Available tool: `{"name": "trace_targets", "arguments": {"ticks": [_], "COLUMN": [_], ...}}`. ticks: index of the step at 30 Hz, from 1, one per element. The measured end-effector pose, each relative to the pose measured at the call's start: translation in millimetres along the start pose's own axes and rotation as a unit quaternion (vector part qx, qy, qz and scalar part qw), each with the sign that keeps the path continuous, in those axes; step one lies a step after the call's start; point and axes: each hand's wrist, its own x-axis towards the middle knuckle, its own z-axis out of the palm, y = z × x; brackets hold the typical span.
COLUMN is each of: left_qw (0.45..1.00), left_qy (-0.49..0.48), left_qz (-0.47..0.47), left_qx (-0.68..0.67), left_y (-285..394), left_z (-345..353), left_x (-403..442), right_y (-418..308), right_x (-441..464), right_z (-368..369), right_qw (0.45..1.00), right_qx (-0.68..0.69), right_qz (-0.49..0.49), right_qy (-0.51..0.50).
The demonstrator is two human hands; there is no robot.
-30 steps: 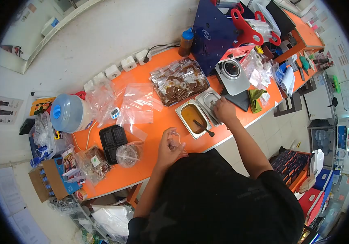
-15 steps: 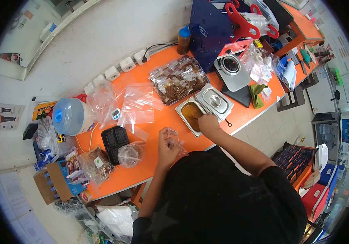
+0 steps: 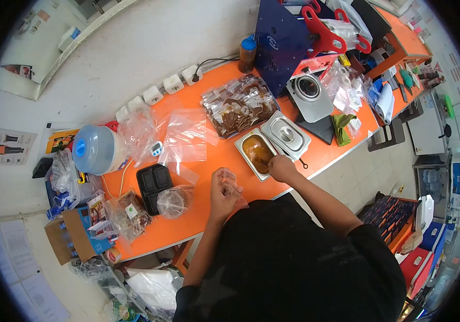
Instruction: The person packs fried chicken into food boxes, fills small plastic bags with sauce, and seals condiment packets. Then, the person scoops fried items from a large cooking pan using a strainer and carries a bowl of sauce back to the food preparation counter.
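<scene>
My left hand point(image 3: 223, 190) is closed on a clear plastic bag point(image 3: 239, 203) near the table's front edge. Fingers of my right hand point(image 3: 282, 168) are wrapped round a utensil over the near corner of a steel pan point(image 3: 243, 154); its kind is hidden by the hand. The utensil's dark lower end dips into brown-orange sauce point(image 3: 254, 148) in that pan. Against the pan's right side lies a steel lid point(image 3: 298, 140). A dark hooked handle end point(image 3: 304, 165) shows beyond the lid's near edge. Behind the pan are stacked sealed pouches of brown food point(image 3: 239, 106).
Flat clear bags point(image 3: 187, 134) lie left of the pouches on the orange table point(image 3: 216, 155). A black compartment tray point(image 3: 153, 182) and a wrapped round pack point(image 3: 173, 203) are further left. At right stand a kitchen scale point(image 3: 315, 104), a blue machine point(image 3: 278, 48) and a green cloth point(image 3: 342, 129).
My right hand has shifted slightly toward me and right at the pan's near corner, uncovering more sauce. My left hand keeps its hold on the bag. The whole view has moved slightly.
</scene>
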Motion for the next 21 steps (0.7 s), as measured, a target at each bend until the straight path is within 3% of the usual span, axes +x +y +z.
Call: {"name": "trace_targets", "arguments": {"ticks": [5, 7, 10, 14, 17, 20, 21], "left_qw": [0.999, 0.998, 0.999, 0.996, 0.992, 0.991, 0.984], "left_qy": [0.008, 0.021, 0.048, 0.054, 0.050, 0.062, 0.054], "left_qz": [-0.002, -0.018, -0.017, -0.031, 0.039, 0.038, 0.042], "left_qx": [0.051, 0.060, 0.009, 0.068, 0.105, 0.114, 0.162], "left_y": [14, 14, 21, 9, 7, 11, 8], "left_z": [4, 3, 12, 6, 10, 14, 11], "left_x": [-3, -3, 0, 5, 12, 15, 16], "right_y": [21, 17, 23, 33, 37, 41, 39], "right_x": [13, -1, -9, -16, -23, -26, -29], "right_z": [23, 10, 9, 13, 14, 19, 17], "right_qw": [0.985, 0.956, 0.918, 0.903, 0.894, 0.918, 0.960], "right_qx": [0.150, 0.293, 0.392, 0.426, 0.444, 0.394, 0.269], "right_qz": [-0.065, 0.006, 0.033, 0.022, 0.016, 0.007, -0.047], "right_qy": [0.057, -0.016, -0.050, -0.053, -0.057, -0.030, 0.065]}}
